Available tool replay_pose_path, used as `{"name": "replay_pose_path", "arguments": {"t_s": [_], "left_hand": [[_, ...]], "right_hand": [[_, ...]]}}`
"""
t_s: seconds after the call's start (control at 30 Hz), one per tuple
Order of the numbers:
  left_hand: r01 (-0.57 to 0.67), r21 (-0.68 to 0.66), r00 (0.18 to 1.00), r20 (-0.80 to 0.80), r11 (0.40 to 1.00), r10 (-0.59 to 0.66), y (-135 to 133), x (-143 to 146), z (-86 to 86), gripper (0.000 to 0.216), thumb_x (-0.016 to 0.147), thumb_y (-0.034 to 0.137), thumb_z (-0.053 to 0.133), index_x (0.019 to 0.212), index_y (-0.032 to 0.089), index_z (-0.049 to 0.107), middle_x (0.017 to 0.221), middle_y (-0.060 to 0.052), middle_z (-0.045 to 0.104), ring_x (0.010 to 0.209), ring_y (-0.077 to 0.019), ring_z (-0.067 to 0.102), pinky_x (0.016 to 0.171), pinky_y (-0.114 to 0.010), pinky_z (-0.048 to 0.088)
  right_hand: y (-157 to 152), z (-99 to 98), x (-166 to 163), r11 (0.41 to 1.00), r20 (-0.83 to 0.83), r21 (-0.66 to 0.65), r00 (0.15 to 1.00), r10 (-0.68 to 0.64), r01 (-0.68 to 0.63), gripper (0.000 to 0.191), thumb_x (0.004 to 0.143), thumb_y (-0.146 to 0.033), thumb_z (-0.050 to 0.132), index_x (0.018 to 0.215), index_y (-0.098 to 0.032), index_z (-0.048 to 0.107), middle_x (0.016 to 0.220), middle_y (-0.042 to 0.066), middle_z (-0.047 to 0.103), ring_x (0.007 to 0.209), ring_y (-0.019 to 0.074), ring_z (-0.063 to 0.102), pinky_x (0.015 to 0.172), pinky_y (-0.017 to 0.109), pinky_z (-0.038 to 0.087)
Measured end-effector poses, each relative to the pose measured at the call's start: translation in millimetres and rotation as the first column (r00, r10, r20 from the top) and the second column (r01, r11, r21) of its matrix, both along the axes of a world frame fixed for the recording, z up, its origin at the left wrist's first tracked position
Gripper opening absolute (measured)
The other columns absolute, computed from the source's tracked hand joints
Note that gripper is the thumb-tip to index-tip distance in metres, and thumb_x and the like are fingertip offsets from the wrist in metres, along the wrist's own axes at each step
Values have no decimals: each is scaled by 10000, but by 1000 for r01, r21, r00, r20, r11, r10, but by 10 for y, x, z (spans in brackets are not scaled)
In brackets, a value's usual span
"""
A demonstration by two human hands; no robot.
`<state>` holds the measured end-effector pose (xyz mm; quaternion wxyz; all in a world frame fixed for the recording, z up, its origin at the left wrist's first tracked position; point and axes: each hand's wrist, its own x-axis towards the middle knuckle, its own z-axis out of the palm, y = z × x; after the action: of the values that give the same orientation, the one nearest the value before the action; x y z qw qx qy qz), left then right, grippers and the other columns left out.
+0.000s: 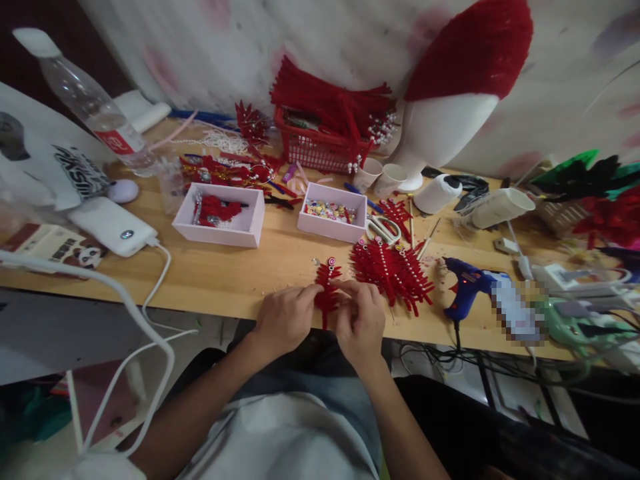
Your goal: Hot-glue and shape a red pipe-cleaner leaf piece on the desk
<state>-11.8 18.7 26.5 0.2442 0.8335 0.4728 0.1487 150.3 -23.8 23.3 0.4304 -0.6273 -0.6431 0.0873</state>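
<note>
- Head view: the red fuzzy piece (pixel 327 299) is at the clock's centre, reaching the near edge of the table (pixel 225 283) — a loosened pinch could let it drop toward 6 o'clock.
- At 2 o'clock, the pile of similar pieces (pixel 387 272) lies near the right hand (pixel 363 319); a sideways swing could snag it.
- At 3 o'clock, the glue gun (pixel 465 285) — a tug on its hanging cord (pixel 456 333) could drag it off.
- Left hand (pixel 287 319), 8 o'clock: knuckles up, fingertips pinching the piece's left edge.
- Right hand, 4 o'clock: curled inward, fingertips pinching its right edge.
</note>
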Motion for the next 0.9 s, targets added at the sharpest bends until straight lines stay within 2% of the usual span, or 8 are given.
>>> {"name": "replay_pose_path", "arguments": {"t_s": [0.17, 0.3, 0.4, 0.5, 0.57, 0.7, 0.8, 0.9], "left_hand": [[17, 6, 1000, -12, 1000, -16, 6, -8, -6, 394, 950, 173, 404, 1251, 236, 650, 1034, -114, 755, 925, -281, 689, 800, -361, 478], [-2, 18, 1000, 15, 1000, 1, 2, -4, -20, 369, 957, 187, 417, 1228, 243, 661, 1019, -102, 760, 902, -263, 695, 790, -342, 474], [-45, 13, 992, 121, 999, 43, -5, -13, -2, 343, 961, 194, 411, 1171, 236, 679, 1006, -88, 763, 874, -246, 695, 774, -325, 469], [-131, -40, 937, 323, 991, 136, -8, -53, 40, 316, 972, 213, 397, 1106, 224, 683, 978, -56, 754, 775, -194, 670, 720, -285, 452], [-183, -130, 864, 452, 974, 223, 3, -93, 73, 294, 992, 264, 407, 1102, 219, 677, 822, -15, 709, 622, -144, 583, 619, -250, 404], [-200, -387, 611, 668, 900, 424, 79, -148, 120, 275, 966, 406, 532, 934, 184, 693, 571, 54, 427, 498, -93, 353, 494, -218, 262], [-58, -618, 348, 723, 784, 596, 166, -156, 134, 334, 892, 443, 648, 744, 145, 668, 536, 68, 337, 480, -65, 270, 457, -194, 208], [178, -766, 140, 641, 617, 755, 237, -169, 146, 264, 788, 360, 771, 760, 109, 691, 553, 71, 367, 472, -40, 254, 431, -165, 204]], "right_hand": [[-10, -37, -2, 999, 13, -46, 1000, 26, -26, 391, 807, -58, 454, 1121, -209, 632, 1015, 78, 636, 963, 236, 568, 843, 411, 509], [1, -56, -1, 1000, 27, -15, 999, 27, -27, 388, 806, -47, 457, 1116, -206, 628, 1016, 78, 643, 983, 238, 563, 840, 406, 506], [-1, -33, 6, 999, 43, 11, 998, 51, -51, 392, 808, -34, 452, 1115, -212, 618, 1007, 66, 654, 975, 232, 568, 839, 396, 502], [-74, 6, -6, 991, 66, 131, 997, -27, 18, 252, 858, -77, 510, 1058, -205, 595, 945, 57, 651, 904, 219, 572, 791, 369, 487], [-164, 18, -47, 983, 106, 171, 991, -84, 65, 131, 877, -145, 593, 990, -203, 562, 872, 45, 627, 815, 204, 557, 731, 346, 466], [-323, -15, -212, 998, 215, 36, 975, -62, 56, 107, 897, -218, 634, 914, -216, 528, 800, 32, 580, 769, 208, 525, 722, 350, 454], [-322, -60, -339, 999, 202, -8, 978, -46, 48, 88, 924, -130, 536, 909, -215, 553, 866, 57, 609, 850, 220, 546, 809, 378, 459], [-216, -91, -408, 996, 181, 4, 979, -90, 91, 165, 912, -71, 486, 911, -205, 582, 879, 63, 628, 858, 215, 564, 790, 356, 453]]}}
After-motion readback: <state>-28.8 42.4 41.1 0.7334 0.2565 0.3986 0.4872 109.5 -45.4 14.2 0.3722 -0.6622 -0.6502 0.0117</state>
